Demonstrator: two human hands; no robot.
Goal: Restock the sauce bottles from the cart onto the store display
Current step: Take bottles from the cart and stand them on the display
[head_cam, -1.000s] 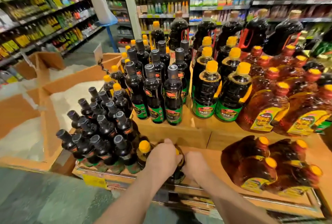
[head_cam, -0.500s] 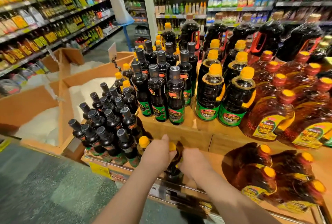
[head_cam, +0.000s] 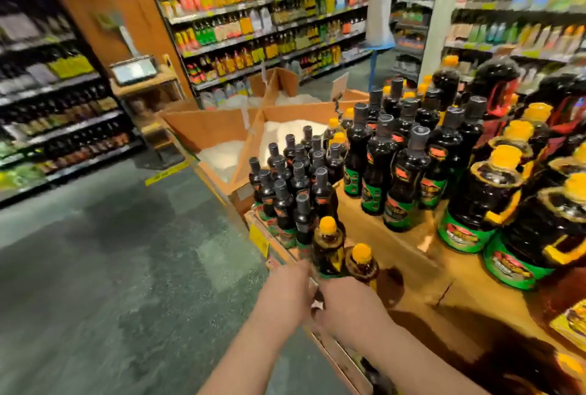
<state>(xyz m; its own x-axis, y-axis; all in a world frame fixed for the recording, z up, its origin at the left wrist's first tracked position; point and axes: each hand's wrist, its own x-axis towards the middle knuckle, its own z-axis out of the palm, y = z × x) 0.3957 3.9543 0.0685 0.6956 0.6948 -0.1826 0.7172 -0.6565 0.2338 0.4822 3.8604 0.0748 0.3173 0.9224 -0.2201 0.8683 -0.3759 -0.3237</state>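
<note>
Hands meet at the near edge of the wooden display (head_cam: 409,255) in my head view: my left hand (head_cam: 285,294) and my right hand (head_cam: 345,306) sit side by side at the bases of two yellow-capped sauce bottles (head_cam: 328,252), which stand upright on the lower tier just beside a cluster of grey-capped dark bottles (head_cam: 285,185). I cannot tell whether the fingers of either hand wrap the bottles, since only the backs show. Taller dark bottles (head_cam: 402,172) and big handled jugs (head_cam: 485,191) fill the upper tier. Cardboard bins (head_cam: 215,128) stand behind.
</note>
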